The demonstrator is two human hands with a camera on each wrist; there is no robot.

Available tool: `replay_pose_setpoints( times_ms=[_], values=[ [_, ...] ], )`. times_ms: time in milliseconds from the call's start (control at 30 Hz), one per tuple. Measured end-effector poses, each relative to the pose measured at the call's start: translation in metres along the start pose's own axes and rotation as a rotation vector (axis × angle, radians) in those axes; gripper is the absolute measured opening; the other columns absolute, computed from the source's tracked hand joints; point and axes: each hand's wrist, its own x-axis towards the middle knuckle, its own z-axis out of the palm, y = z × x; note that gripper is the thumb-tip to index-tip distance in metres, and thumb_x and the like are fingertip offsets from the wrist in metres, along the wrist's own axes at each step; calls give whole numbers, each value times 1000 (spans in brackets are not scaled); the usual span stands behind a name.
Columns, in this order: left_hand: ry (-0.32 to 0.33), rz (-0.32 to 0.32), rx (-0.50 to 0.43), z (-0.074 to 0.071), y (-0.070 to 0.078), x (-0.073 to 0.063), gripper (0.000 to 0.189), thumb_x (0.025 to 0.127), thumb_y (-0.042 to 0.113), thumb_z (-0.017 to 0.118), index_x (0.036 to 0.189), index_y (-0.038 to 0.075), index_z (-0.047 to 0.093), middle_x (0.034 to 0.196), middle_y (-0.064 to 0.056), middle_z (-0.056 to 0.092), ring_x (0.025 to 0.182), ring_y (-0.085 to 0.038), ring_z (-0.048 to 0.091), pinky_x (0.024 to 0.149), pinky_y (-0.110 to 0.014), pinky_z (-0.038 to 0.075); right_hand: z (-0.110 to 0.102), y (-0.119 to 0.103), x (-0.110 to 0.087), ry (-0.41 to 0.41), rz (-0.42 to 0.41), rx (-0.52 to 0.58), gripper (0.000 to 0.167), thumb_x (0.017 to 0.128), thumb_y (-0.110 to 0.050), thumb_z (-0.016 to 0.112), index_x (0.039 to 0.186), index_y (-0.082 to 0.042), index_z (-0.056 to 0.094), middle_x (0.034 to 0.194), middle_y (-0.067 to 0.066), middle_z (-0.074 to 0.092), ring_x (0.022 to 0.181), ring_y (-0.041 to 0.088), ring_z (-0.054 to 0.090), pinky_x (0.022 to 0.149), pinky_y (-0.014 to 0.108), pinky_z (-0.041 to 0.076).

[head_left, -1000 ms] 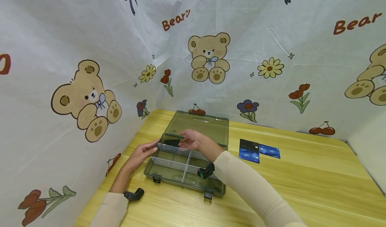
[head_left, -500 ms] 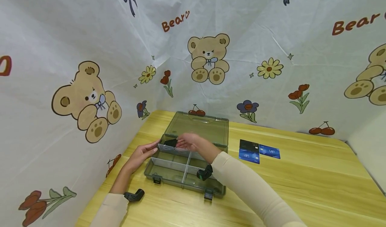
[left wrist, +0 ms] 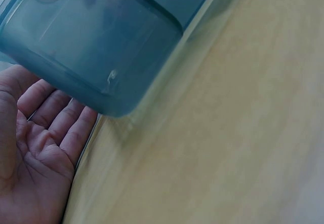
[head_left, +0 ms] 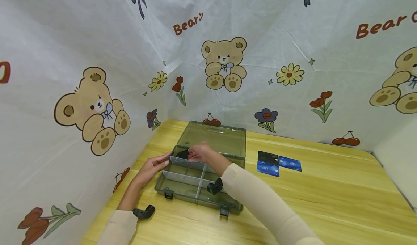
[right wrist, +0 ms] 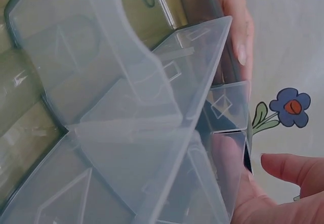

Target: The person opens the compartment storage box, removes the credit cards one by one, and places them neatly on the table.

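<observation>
A green-tinted clear plastic organizer box (head_left: 179, 197) lies on the table with its lid (head_left: 211, 138) folded back. Its front and middle compartments hold nothing that shows. At the back-left compartment stands a tilted black card-like piece (head_left: 183, 154). My right hand (head_left: 199, 152) reaches over the box, its fingertips at the right edge of that piece. In the right wrist view, the thumb (right wrist: 283, 167) is apart from the fingers, which lie partly behind a clear divider (right wrist: 152, 173). My left hand (head_left: 154, 168) rests with fairly straight fingers (left wrist: 63, 117) against the box's left side.
Right of the box lie a black card (head_left: 268, 157) and two blue VIP cards (head_left: 268, 168) on the wooden table (head_left: 325, 194). A bear-print cloth (head_left: 254, 28) rises behind and to the left. Two black latches (head_left: 224, 210) hang at the box's front.
My right hand has shifted slightly left within the back-left area, and the black piece now looks narrower and tilted. The left hand stays at the box's left side.
</observation>
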Motion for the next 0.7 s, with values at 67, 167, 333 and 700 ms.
replay_pose_setpoints(
  times_ms=[67, 167, 333, 700],
  values=[
    [6, -8, 3, 0, 0, 0, 51, 104, 25, 60, 151, 8, 49, 157, -10, 43, 147, -29, 33, 103, -16, 41, 1, 0, 0, 9, -4, -5, 37, 101, 1, 54, 132, 21, 53, 130, 40, 56, 91, 38, 70, 96, 42, 55],
    [10, -9, 10, 0, 0, 0, 52, 104, 26, 61, 151, 8, 49, 157, -9, 43, 146, -29, 34, 103, -16, 41, 2, 0, 1, 32, -16, -29, 34, 100, 3, 56, 127, 22, 57, 124, 38, 61, 96, 38, 72, 93, 41, 56],
    [10, -6, 7, 1, 1, 0, 52, 104, 25, 60, 151, 7, 49, 157, -11, 43, 147, -30, 33, 103, -15, 40, 3, 0, 2, 59, -36, -62, 29, 97, 5, 58, 121, 22, 61, 114, 35, 67, 70, 26, 72, 80, 36, 60],
    [-1, -10, -1, 1, 0, -1, 53, 105, 24, 59, 152, 5, 47, 158, -10, 41, 147, -28, 33, 103, -16, 40, -2, 0, -1, 82, -110, -95, 26, 95, 8, 58, 116, 23, 63, 99, 34, 70, 66, 28, 73, 69, 34, 62]
  ],
)
